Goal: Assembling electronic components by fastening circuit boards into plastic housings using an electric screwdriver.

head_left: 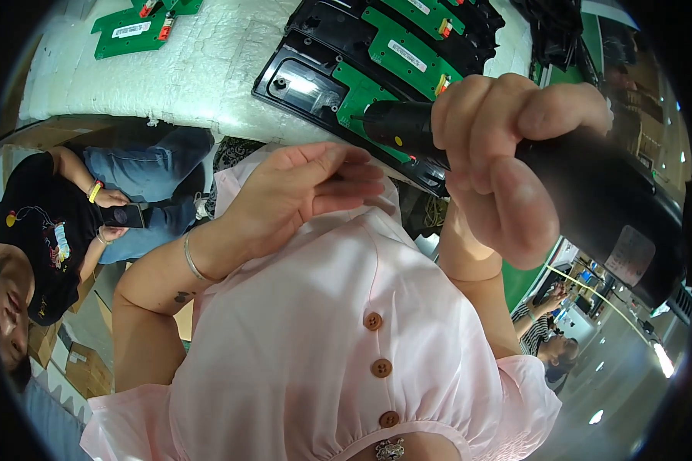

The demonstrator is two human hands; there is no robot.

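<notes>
My right hand (496, 146) is wrapped around a thick black electric screwdriver (603, 203). The tool's narrow end points left, over a green circuit board (351, 91) seated in a black plastic housing (300, 81); whether its bit touches a screw cannot be made out. More black housings with green boards (398, 52) lie beyond, each board bearing a white label and a small red-and-orange connector. My left hand (304, 180) is held in front of my chest, nearer than the housing's edge. Its fingers are loosely bent and apart, with nothing seen in them.
White foam wrap (215, 69) covers the table. Loose green boards (134, 34) lie at its far left. Beside the table at left, a seated person (50, 223) holds a dark phone (133, 216). Another person in a striped top (542, 330) is farther off at right.
</notes>
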